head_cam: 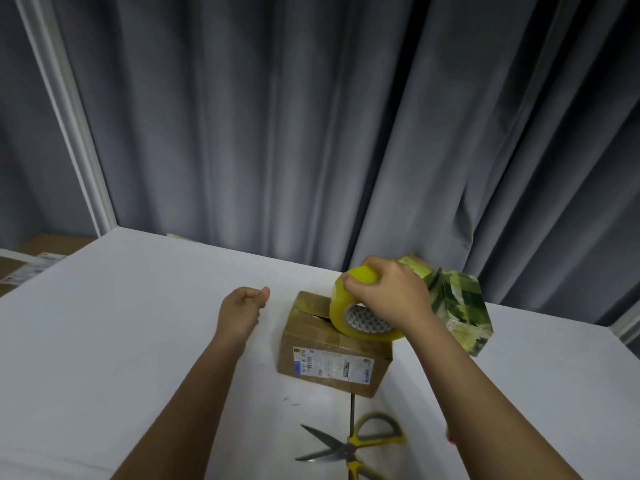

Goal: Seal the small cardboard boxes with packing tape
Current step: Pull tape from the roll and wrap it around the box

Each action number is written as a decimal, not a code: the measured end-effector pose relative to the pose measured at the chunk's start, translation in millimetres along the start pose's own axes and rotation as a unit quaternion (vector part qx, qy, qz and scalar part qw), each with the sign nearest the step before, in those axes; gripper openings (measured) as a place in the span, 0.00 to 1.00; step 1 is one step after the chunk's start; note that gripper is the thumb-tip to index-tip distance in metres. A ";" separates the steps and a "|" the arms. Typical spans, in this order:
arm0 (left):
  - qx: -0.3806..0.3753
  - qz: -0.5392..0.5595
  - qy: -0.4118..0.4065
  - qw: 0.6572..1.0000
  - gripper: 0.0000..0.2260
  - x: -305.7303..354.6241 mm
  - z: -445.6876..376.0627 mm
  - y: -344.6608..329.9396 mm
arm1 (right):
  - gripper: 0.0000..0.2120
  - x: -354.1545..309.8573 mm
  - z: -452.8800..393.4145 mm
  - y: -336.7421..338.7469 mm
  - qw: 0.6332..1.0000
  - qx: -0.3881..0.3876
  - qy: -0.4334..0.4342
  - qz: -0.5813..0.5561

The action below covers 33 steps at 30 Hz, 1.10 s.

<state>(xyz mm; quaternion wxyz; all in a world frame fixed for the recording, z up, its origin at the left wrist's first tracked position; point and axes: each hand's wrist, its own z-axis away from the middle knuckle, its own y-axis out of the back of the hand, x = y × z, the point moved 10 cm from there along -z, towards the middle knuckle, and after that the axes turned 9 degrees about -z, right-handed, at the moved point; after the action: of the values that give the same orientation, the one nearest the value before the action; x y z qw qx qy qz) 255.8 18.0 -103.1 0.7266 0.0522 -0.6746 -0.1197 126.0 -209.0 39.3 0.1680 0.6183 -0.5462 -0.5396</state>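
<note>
A small brown cardboard box [322, 355] with a white shipping label on its near side sits on the white table [121, 323]. Its top flaps meet with a dark gap between them. My right hand [391, 296] grips a yellowish roll of packing tape [349, 306] from above, and the roll stands on edge on the box's top. To the left of the box hovers my left hand [242, 310], fingers loosely curled, holding nothing and not touching the box.
A green patterned box [464, 313] stands just behind and to the right of the brown box. Yellow-handled scissors [353, 445] lie open near the front edge. Grey curtains [311, 133] hang along the table's far edge. More cardboard boxes [20, 268] lie beyond the table's left side.
</note>
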 end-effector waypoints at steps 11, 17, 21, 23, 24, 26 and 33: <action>-0.071 0.062 0.100 0.991 0.12 -38.1 2.7 -27.8 | 0.17 0.3 -0.6 0.1 1.000 0.010 -0.002 -0.024; -0.069 0.050 0.104 0.991 0.17 -47.8 4.3 -35.2 | 0.18 -0.5 1.8 -0.9 1.000 0.013 0.002 -0.020; -0.071 0.046 0.097 0.992 0.18 -48.5 1.5 -42.9 | 0.17 2.2 2.9 0.8 1.000 0.017 0.003 -0.026; -0.085 0.040 0.094 0.991 0.19 -51.2 1.9 -49.5 | 0.17 1.5 2.9 0.0 1.000 0.016 0.005 -0.021; -0.094 0.038 0.096 0.990 0.19 -53.0 3.2 -52.6 | 0.17 1.0 2.8 -0.2 1.000 0.016 0.006 -0.019; -0.110 0.038 0.114 0.987 0.19 -57.5 6.6 -58.2 | 0.18 0.4 2.7 -0.6 1.000 0.019 0.009 -0.016; -0.223 0.016 0.140 0.965 0.24 -55.0 19.9 -76.6 | 0.20 -3.6 3.0 -1.5 1.000 0.024 0.012 0.001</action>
<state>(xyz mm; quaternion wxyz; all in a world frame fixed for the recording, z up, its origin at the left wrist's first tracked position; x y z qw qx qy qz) 224.8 -40.8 -172.8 0.8091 -0.1054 -0.5228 -0.2468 124.8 -204.3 38.7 0.1604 0.6276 -0.5576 -0.5191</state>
